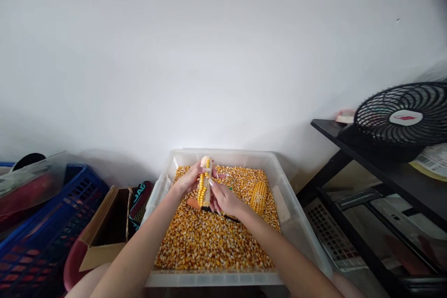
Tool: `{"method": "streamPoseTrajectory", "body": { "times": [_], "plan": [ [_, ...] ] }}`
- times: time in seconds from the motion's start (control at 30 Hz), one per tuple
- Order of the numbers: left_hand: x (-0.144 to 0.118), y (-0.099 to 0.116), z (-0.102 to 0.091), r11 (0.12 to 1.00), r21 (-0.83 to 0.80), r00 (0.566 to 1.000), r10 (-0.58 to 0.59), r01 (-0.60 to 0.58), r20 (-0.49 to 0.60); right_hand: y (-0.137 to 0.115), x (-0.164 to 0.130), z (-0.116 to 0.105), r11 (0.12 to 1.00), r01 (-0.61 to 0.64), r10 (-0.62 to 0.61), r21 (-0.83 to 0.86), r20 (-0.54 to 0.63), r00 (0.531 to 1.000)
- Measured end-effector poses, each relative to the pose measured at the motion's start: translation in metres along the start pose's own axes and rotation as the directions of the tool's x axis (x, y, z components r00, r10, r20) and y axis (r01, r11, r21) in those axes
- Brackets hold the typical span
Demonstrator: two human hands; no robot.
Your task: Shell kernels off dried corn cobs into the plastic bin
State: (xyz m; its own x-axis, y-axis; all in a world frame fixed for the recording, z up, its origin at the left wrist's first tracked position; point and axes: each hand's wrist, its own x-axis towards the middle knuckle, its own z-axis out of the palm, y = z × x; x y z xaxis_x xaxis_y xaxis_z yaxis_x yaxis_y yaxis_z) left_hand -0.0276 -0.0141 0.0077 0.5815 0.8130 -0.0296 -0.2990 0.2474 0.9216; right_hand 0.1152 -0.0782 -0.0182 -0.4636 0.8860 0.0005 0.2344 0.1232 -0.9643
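Observation:
A partly stripped corn cob (204, 185) stands upright over a clear plastic bin (159, 191) filled with loose yellow kernels (209, 237). My left hand (190, 179) wraps the cob's upper part from the left. My right hand (223, 199) grips its lower part from the right, thumb against the kernels. A full corn cob (259, 197) lies on the kernels to the right of my hands. An orange-handled tool (193, 203) lies in the bin under my hands, mostly hidden.
A blue plastic crate (42, 242) and an open cardboard box (108, 230) sit to the left of the bin. A black fan (401, 118) stands on a black table (349, 144) at the right. A white wall runs behind.

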Motion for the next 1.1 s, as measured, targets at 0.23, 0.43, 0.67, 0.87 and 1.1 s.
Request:
{"method": "streamPoseTrajectory", "body": {
  "times": [0.23, 0.43, 0.67, 0.87, 1.1],
  "plan": [
    [0.009, -0.005, 0.003, 0.996, -0.014, 0.987, 0.085, -0.088, -0.136, 0.005, 0.012, -0.007, 0.983, -0.051, 0.077, 0.177, -0.144, 0.987],
    [0.011, -0.014, 0.019, 0.968, 0.169, 0.951, 0.221, -0.186, -0.218, 0.009, 0.014, -0.015, 0.980, -0.141, 0.074, -0.140, -0.399, 0.914],
    [0.007, -0.010, 0.022, 0.956, 0.259, 0.967, 0.189, -0.141, -0.172, 0.016, 0.015, -0.024, 0.987, -0.061, 0.012, -0.148, -0.308, 0.951],
    [0.003, -0.007, 0.023, 0.940, 0.291, 0.974, 0.209, -0.176, -0.089, 0.022, 0.014, -0.025, 0.999, 0.006, -0.017, -0.044, -0.261, 0.965],
    [0.005, -0.014, 0.022, 0.925, 0.318, 0.960, 0.255, -0.208, -0.112, 0.028, 0.012, -0.027, 0.992, -0.112, 0.121, 0.061, -0.190, 0.974]
  ]
}}
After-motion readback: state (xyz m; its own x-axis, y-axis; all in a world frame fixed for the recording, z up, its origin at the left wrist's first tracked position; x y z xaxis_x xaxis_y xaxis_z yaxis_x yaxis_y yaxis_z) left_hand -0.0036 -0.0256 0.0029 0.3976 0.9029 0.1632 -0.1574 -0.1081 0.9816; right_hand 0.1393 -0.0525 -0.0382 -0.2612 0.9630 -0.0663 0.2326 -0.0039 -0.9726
